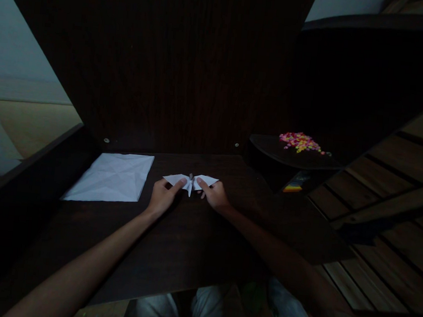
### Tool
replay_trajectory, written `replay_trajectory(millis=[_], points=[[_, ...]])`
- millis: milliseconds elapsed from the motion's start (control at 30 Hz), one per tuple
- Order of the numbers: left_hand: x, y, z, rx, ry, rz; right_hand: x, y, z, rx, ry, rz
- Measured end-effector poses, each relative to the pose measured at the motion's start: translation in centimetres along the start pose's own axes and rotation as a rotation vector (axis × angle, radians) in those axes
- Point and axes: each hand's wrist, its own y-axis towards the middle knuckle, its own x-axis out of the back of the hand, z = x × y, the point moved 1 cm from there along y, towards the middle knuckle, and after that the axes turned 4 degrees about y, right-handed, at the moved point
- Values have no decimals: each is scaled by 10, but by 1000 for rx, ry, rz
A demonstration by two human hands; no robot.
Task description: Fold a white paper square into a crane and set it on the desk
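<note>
Between my two hands is a white origami crane, its wings spread out to both sides and a narrow point facing me. My left hand grips the left wing, thumb on top and fingers underneath. On the other wing, my right hand has its thumb pressed down, with the fingers partly hidden below. The crane is held over the middle of the dark desk. To the left of my left hand lies a creased white sheet of paper, flat on the desk.
A small heap of colourful little pieces sits on a curved corner shelf at the right. Under it is a striped item with a yellow edge. A tall dark panel rises behind the desk, and a low side board borders the left.
</note>
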Motion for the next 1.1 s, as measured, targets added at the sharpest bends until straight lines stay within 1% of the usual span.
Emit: replay_trajectory(millis=[100,167,233,300,400,533,600,700,767,933,1033,1100], points=[[0,-2,-1,2,20,12,0,-5,4,58,-107,22],[-1,-3,-1,42,19,44,0,-7,7,96,-147,48],[-2,-3,0,98,-29,84,1,-8,9,120,-153,46],[-4,-2,2,144,-128,114,2,-7,8,127,-141,28],[-6,0,5,175,-244,139,2,-5,7,102,-123,25],[-5,1,6,146,-220,131,0,-6,8,70,-87,53],[-4,1,5,158,-231,128,-1,-6,10,65,-78,49],[-3,-1,1,196,-290,188,-1,-5,10,49,-76,22],[-4,-3,-2,217,-345,230,0,-2,8,2,-32,29],[-6,-7,-5,274,-428,297,-1,1,4,-153,146,125],[-7,-9,-6,307,-448,325,-3,0,7,-172,202,115],[-6,-8,-7,331,-470,317,-4,-1,9,-165,236,83]])
